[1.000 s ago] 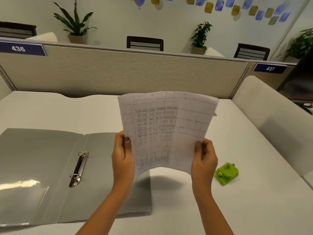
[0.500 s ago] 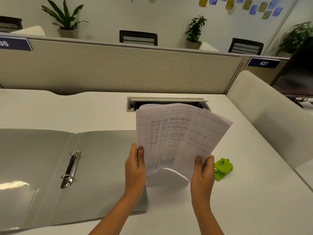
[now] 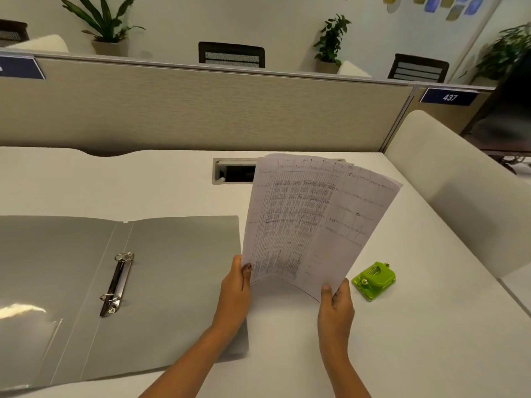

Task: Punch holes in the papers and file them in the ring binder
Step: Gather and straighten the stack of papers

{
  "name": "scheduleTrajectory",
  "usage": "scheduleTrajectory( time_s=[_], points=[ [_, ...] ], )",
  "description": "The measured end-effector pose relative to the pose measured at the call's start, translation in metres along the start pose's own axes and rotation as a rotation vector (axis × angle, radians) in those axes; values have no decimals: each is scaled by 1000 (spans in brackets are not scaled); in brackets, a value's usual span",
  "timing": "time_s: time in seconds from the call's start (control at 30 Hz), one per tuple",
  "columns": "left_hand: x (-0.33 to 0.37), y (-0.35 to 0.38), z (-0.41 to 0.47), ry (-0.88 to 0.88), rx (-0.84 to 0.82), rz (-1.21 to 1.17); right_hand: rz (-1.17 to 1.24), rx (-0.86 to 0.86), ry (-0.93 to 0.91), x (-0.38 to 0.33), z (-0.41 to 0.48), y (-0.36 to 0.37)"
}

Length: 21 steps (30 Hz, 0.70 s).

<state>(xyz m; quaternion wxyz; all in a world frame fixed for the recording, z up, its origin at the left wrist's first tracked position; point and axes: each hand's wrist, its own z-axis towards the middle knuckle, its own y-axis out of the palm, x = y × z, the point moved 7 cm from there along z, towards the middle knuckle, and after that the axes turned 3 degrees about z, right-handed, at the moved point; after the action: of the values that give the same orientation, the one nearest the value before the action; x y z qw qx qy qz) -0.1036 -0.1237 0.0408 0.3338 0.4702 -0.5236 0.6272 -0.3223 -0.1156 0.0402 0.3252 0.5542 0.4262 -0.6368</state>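
Observation:
A small stack of white papers (image 3: pixel 313 222) with handwritten tables is held upright above the desk, bowed at its lower edge. My left hand (image 3: pixel 235 285) grips the lower left corner and my right hand (image 3: pixel 336 305) grips the lower right corner. An open grey ring binder (image 3: pixel 172 282) lies flat to the left, its metal ring mechanism (image 3: pixel 116 284) with two closed rings on the spine. A small green hole punch (image 3: pixel 373 280) sits on the desk just right of my right hand.
The white desk (image 3: pixel 416 340) has a cable slot (image 3: pixel 232 173) behind the papers. A beige partition (image 3: pixel 201 110) bounds the back, and a rounded white divider (image 3: pixel 459 191) bounds the right side. Plants and chairs stand beyond the partition.
The papers and both hands have shifted right and down toward the desk, nearer the green hole punch. The cable slot, hidden behind the papers before, has come into view.

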Motion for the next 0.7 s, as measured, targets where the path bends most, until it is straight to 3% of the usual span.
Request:
scheduleTrajectory(
  time_s=[0.23, 0.7],
  points=[
    [-14, -3, -6, -41, -2, 102, -77, -34, -23, 4, -4, 2],
    [35, -35, 9, 66, 157, -141, -74, -121, -159, -17, -2, 3]
  ],
)
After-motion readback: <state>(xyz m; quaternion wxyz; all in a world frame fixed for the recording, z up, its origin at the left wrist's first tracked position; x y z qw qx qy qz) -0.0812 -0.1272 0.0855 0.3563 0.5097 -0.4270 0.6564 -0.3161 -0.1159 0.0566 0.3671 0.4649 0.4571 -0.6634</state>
